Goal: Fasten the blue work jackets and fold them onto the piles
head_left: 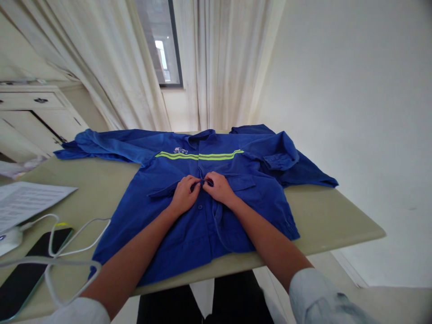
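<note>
Blue cotton work shirt (162, 243) lies flat and face up at the centre of my frame, its collar toward the top, spread across a pale olive desk (324, 220). A yellow-green reflective stripe (199, 155) runs across its chest. My left hand (184, 195) and right hand (218, 187) sit just beside each other on the shirt's front opening, below the stripe. The fingers (196, 185) of both hands are curled narrow, pinching the edges of the placket; I cannot see whether they hold a button. Toward the left of the frame, a sheet of white printed paper (27, 202), a black smartphone (23, 283) and a thin white cable (81, 236) lie on the desk. A white wooden cabinet (33, 112) stands at upper left, and cream curtains (222, 58) hang beside a window (158, 40) at top centre.
</note>
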Demonstrator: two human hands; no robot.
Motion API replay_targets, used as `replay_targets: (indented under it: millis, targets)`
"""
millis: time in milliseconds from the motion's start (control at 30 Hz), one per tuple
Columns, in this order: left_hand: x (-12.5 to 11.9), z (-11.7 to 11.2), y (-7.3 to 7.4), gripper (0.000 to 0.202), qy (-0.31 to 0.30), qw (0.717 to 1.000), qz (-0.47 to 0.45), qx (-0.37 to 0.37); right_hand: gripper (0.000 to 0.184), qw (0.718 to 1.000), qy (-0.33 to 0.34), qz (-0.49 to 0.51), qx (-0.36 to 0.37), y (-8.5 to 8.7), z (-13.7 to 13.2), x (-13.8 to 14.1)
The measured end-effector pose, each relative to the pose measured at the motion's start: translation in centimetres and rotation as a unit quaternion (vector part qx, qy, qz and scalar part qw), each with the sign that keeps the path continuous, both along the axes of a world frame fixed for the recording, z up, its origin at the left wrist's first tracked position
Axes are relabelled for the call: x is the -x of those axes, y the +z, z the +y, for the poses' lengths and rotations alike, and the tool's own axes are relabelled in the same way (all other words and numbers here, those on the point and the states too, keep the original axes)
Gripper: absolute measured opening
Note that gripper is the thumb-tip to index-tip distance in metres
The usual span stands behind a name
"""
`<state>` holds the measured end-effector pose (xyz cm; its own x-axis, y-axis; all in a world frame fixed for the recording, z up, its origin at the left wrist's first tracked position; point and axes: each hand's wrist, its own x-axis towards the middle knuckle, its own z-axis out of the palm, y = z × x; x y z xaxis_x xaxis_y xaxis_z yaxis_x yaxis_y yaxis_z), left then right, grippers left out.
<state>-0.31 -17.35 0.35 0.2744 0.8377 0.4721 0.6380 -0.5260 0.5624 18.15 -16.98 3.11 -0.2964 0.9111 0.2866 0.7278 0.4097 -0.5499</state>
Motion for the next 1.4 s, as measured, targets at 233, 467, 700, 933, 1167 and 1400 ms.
replay_targets:
  millis: [233, 467, 700, 933, 1167, 1400]
  targets:
    - [0.2, 0.6, 0.1, 0.022, 0.003, 0.992, -0.100, 0.074, 0.011, 0.998, -0.007, -0.063, -0.026, 0.3, -0.6, 0.1]
    - [-0.1, 0.2, 0.3, 0.023, 0.019, 0.997, -0.071, 0.033, 0.014, 0.996, -0.031, -0.078, -0.011, 0.6, -0.8, 0.4]
    - [-0.3, -0.1, 0.3, 0.022, 0.005, 1.000, -0.012, -0.004, 0.013, 0.996, -0.050, -0.068, -0.013, 0.1, -0.4, 0.5]
    - [0.0, 0.5, -0.7, 0.018, 0.011, 0.999, -0.031, 0.015, 0.012, 0.996, 0.009, -0.076, -0.037, 0.1, -0.4, 0.5]
    - [0.1, 0.7, -1.0, 0.023, 0.015, 0.999, 0.037, 0.013, 0.013, 0.994, 0.043, -0.092, -0.026, -0.1, -0.3, 0.3]
    - [-0.8, -3.9, 2.9, 0.036, 0.001, 0.991, 0.135, -0.006, 0.008, 0.998, 0.021, -0.052, 0.001, -0.5, 0.1, -0.4]
